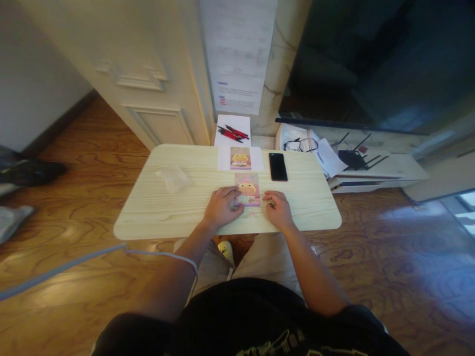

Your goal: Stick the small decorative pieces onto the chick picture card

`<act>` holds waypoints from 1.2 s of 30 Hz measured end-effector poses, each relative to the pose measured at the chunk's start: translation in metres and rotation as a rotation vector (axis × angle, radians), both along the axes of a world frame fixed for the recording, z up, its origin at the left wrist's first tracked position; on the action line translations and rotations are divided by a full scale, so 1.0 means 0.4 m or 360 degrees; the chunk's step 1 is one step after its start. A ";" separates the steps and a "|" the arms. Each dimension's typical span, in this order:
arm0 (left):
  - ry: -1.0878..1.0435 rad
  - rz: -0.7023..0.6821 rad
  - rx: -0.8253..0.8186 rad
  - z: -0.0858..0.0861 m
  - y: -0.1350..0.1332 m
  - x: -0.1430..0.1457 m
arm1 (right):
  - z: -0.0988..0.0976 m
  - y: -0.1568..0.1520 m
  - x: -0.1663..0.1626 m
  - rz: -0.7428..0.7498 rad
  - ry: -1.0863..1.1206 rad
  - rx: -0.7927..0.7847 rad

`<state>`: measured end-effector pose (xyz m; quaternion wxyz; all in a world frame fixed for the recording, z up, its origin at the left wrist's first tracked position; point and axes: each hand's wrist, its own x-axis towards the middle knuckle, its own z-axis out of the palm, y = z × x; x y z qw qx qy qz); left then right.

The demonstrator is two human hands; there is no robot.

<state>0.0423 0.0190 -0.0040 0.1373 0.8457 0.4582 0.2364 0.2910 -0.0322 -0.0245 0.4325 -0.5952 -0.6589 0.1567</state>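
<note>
- Wood floor room with a pale door panel behind; a small light-wood table (156, 212) sits in front of the seated person.
- Far left on the floor is a dark shoe (33, 172); a light blue cable (74, 262) runs across to the left arm.
- Clear plastic bag (174, 178) lies crumpled on the table's left part, well apart from the hands.
- Left hand (221, 205) has bent fingers lying on the lower-left corner of the picture card (248, 190); cannot tell whether they press or grip.
- Picture card is flat on the table at the near middle, between both hands, showing a yellow cartoon chick.
- Likely handling: thin, light, a bit bendy, smooth face, so it would slide easily. Best held by the side edges or a lifted corner.
- White sheet (240, 158) with the same chick print lies just beyond the card, not touching it.
- Red pens (232, 132) lie on paper past the table's far edge.
- Right hand (277, 207) has curled fingers, tips at the card's lower-right edge; too small to tell whether they pinch anything.
- Black phone (278, 166) lies face up just beyond the right hand, near the card; it is the closest thing to knock.
- Low white shelf (389, 173) to the right holds papers and a black router (352, 158), off the table and out of the way.
</note>
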 end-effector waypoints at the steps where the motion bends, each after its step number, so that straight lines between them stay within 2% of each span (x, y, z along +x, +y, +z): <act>1: 0.0011 0.0006 -0.0001 0.001 0.000 0.001 | -0.001 0.000 0.000 0.0008 -0.0004 0.0001; 13: 0.0112 0.0024 0.0015 0.006 -0.002 0.009 | 0.002 -0.001 -0.001 0.0004 0.0018 -0.0037; 17: 0.0162 0.0029 0.0033 0.006 -0.001 0.024 | 0.006 0.009 0.006 0.0069 0.0016 -0.0093; 23: 0.0123 0.0026 0.0015 0.004 0.004 0.049 | 0.041 0.026 0.003 0.0208 -0.0062 -0.0145; 27: 0.0096 0.0107 0.0012 -0.003 0.011 0.061 | 0.061 0.031 -0.017 0.0245 -0.0080 -0.0126; 36: 0.0083 0.0274 0.0043 -0.009 0.009 0.074 | 0.017 0.032 -0.026 0.0138 0.0086 -0.0130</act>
